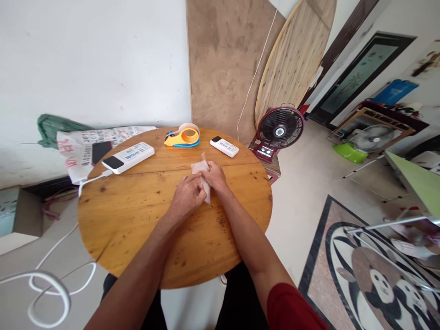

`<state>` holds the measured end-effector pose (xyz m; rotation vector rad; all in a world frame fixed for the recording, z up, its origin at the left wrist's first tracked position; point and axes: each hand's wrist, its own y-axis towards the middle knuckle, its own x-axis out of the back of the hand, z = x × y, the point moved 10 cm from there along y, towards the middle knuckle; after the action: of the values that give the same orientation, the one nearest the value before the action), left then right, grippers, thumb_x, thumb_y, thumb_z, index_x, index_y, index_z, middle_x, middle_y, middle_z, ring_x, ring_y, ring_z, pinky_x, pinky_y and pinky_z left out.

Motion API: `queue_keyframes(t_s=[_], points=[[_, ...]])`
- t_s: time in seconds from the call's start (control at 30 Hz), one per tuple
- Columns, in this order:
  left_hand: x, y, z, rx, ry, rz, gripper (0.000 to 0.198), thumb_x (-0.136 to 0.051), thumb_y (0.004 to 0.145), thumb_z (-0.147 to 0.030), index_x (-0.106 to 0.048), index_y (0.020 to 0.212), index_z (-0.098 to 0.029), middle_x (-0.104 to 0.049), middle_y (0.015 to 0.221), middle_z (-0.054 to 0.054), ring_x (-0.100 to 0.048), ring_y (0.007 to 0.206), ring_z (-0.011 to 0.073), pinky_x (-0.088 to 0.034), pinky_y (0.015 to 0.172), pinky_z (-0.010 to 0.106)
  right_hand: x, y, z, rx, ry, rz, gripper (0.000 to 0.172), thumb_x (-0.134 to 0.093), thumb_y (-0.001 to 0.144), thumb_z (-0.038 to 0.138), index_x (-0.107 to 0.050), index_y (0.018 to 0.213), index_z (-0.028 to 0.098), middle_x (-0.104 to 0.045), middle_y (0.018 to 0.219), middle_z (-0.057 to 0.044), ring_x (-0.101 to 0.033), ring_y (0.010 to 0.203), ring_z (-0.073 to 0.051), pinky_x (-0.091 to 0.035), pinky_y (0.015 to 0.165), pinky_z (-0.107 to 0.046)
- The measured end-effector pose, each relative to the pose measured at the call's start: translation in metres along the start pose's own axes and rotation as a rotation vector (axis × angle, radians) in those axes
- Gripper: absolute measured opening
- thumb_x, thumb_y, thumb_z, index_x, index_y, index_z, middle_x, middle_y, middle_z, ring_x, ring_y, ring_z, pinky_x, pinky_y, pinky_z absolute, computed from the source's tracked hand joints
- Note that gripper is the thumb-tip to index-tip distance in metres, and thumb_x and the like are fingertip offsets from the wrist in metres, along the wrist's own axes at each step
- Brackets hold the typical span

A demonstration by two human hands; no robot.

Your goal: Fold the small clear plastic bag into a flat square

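Both of my hands meet over the middle of a round wooden table (137,220). My left hand (185,195) and my right hand (215,176) are closed on a small crumpled white tissue or wrapper (202,172), which sticks out between and above the fingers. The hands touch each other around it. What the white piece holds, if anything, is hidden.
Toward the back of the table lie a white power bank (129,156) with a white cable (51,279), an orange and blue tape dispenser (184,136) and a small white remote (224,146). A printed sack (82,146) is at the left, a red fan (280,129) and a panda mat (374,275) at the right.
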<state>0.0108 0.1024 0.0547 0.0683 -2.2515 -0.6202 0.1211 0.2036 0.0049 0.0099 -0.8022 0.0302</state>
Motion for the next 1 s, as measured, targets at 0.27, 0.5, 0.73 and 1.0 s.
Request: queue_keyframes(t_s=[0.27, 0.5, 0.73, 1.0], points=[[0.002, -0.001, -0.008, -0.040, 0.075, 0.004, 0.014, -0.054, 0.073, -0.013, -0.057, 0.062, -0.021, -0.072, 0.105, 0.005, -0.058, 0.092, 0.0255, -0.048, 0.080, 0.037, 0.004, -0.003, 0.002, 0.020, -0.124, -0.067, 0.043, -0.064, 0.074, 0.039, -0.060, 0.115, 0.024, -0.069, 0.105, -0.005, -0.063, 0.094, -0.022, -0.048, 0.081, -0.033], [-0.001, -0.004, 0.004, 0.049, 0.068, -0.005, 0.008, -0.054, 0.073, -0.018, -0.061, 0.077, -0.020, -0.070, 0.089, 0.006, -0.057, 0.090, 0.0247, -0.047, 0.079, 0.035, 0.004, -0.002, 0.002, 0.022, -0.122, -0.090, 0.044, -0.065, 0.076, 0.039, -0.060, 0.116, 0.023, -0.069, 0.108, -0.005, -0.064, 0.096, -0.021, -0.048, 0.082, -0.032], [-0.003, -0.005, 0.004, -0.032, 0.028, -0.023, 0.025, -0.051, 0.074, -0.018, -0.070, 0.091, -0.019, -0.073, 0.094, 0.006, -0.058, 0.090, 0.0235, -0.047, 0.087, 0.037, 0.000, 0.008, -0.012, 0.033, 0.105, -0.047, 0.033, -0.064, 0.078, 0.044, -0.067, 0.101, 0.021, -0.072, 0.090, -0.002, -0.064, 0.081, -0.016, -0.048, 0.072, -0.026], [-0.002, -0.005, 0.003, -0.030, 0.023, -0.028, 0.025, -0.052, 0.073, -0.016, -0.071, 0.089, -0.018, -0.073, 0.093, 0.005, -0.058, 0.088, 0.0233, -0.048, 0.085, 0.036, 0.002, 0.008, -0.011, 0.027, -0.019, -0.054, 0.026, -0.068, 0.071, 0.044, -0.064, 0.076, 0.019, -0.061, 0.068, 0.004, -0.051, 0.062, -0.011, -0.038, 0.058, -0.022]])
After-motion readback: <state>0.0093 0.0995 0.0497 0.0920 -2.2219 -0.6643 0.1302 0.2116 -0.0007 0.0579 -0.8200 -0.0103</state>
